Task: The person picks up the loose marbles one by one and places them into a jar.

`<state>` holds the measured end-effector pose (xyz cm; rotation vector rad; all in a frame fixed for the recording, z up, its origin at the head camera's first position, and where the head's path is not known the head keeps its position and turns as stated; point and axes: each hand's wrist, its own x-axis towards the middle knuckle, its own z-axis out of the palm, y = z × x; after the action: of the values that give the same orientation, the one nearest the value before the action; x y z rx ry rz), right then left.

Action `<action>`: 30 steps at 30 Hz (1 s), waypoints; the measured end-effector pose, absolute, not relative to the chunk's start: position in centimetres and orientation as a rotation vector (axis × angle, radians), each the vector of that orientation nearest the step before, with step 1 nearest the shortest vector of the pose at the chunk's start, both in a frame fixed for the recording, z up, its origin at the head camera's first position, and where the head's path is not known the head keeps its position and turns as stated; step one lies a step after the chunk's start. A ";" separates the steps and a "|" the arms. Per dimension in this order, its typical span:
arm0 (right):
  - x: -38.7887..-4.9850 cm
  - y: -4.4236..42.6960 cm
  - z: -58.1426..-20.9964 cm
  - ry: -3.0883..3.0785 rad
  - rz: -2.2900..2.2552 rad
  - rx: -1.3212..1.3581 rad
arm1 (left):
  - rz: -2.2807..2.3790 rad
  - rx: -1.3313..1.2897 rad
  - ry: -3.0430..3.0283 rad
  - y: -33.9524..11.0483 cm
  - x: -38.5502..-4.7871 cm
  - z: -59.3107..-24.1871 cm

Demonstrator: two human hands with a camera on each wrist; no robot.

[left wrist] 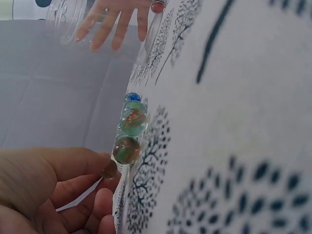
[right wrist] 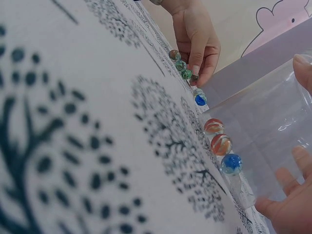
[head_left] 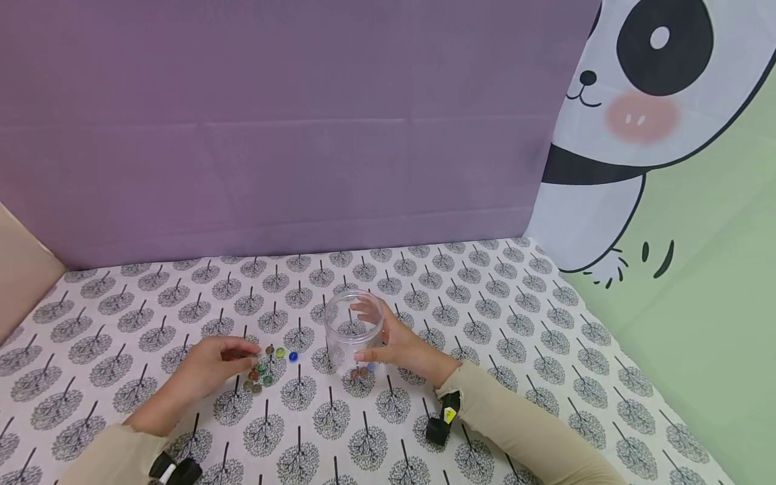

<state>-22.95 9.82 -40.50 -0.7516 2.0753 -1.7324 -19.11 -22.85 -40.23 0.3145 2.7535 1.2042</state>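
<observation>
My left hand (head_left: 209, 370) is down at the cloth, pinching a small brownish marble (left wrist: 109, 169) between thumb and forefinger. Just beyond its fingertips lies a loose group of glass marbles, among them a green one (head_left: 268, 380), a yellow-green one (head_left: 280, 352) and a blue one (head_left: 294, 356). A clear plastic jar (head_left: 339, 340) stands upright and uncovered to their right. Round its right side my right hand (head_left: 412, 347) holds it, thumb in front and fingers behind. Inside, on the bottom, are orange-streaked marbles (right wrist: 222, 145) and a blue one (right wrist: 231, 164).
A white cloth (head_left: 330, 465) printed with dark trees covers the table. A purple panel (head_left: 273, 168) rises along the back edge, and a green wall (head_left: 715, 283) with a panda picture stands on the right. Each wrist carries a black strapped camera (head_left: 438, 428).
</observation>
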 end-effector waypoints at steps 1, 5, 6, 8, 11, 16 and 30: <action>-23.0 9.8 -40.5 2.076 -1.733 -0.756 | 1.206 0.323 2.762 -22.9 -19.1 -40.2; -23.0 9.8 -40.5 2.085 -1.726 -0.750 | 1.216 0.325 2.777 -22.9 -19.0 -39.9; -23.0 9.8 -40.6 2.086 -1.724 -0.752 | 1.216 0.314 2.780 -22.9 -19.0 -39.8; -23.0 9.8 -40.6 2.087 -1.722 -0.751 | 1.228 0.298 2.775 -22.9 -19.0 -39.6; -23.0 9.8 -40.6 2.085 -1.727 -0.750 | 1.250 0.291 2.774 -22.8 -19.0 -39.3; -23.0 9.8 -40.7 2.084 -1.728 -0.746 | 1.259 0.322 2.807 -22.5 -19.0 -38.8; -23.0 10.0 -40.6 2.061 -1.728 -0.774 | 1.321 0.330 2.837 -22.0 -18.8 -37.9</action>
<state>-23.03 9.97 -40.56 -0.7735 2.0611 -1.7277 -18.84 -22.04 -37.93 0.3301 2.8365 1.3215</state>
